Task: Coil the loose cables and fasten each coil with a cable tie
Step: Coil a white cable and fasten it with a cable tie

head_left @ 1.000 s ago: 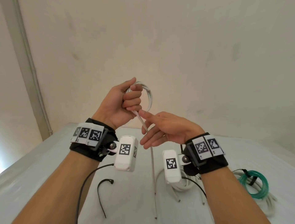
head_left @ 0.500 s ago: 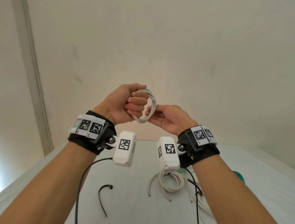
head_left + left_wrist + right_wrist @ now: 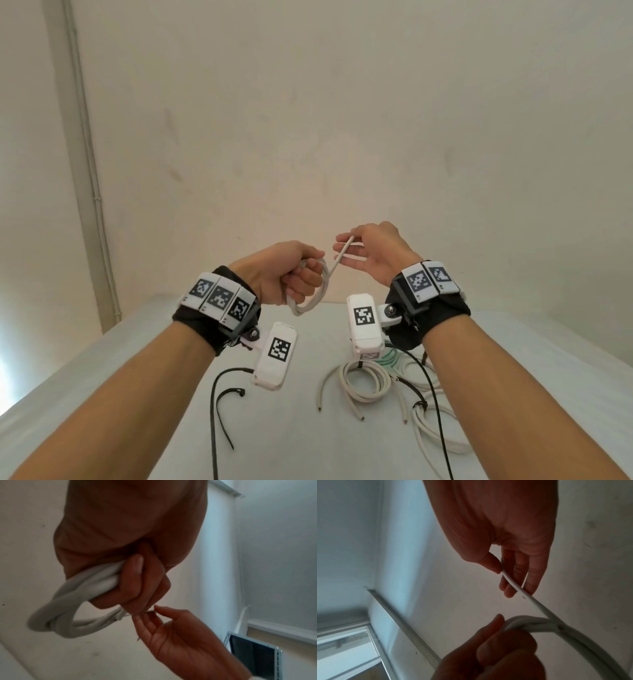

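From the head view, your left hand [image 3: 284, 270] is raised above the bench [image 3: 144, 359] with its fingers curled round a small white coil [image 3: 310, 301], which hangs below the fist. Your right hand [image 3: 371, 255] is just beside it, pinching the coil's loose tail [image 3: 340, 255] between thumb and fingers; the tail runs slanting from the coil up to that pinch. Down on the bench lie a black tie [image 3: 224, 409] under your left wrist, a second white coil [image 3: 364, 380] under the right wrist camera, a green coil [image 3: 388, 359] partly hidden behind it, and more white cable [image 3: 431, 428] to the right. In the left wrist view, your left hand [image 3: 137, 574] grips several turns of the coil [image 3: 58, 616], the loop bulging out to the left, while your right hand [image 3: 178, 635] meets the cable's end at your left fingertips. In the right wrist view, your right hand [image 3: 510, 547] holds the tail [image 3: 537, 604] between thumb and fingers, the other fingers loosely straight, and the tail crosses over the coil [image 3: 539, 626] clamped in your left hand [image 3: 496, 653].
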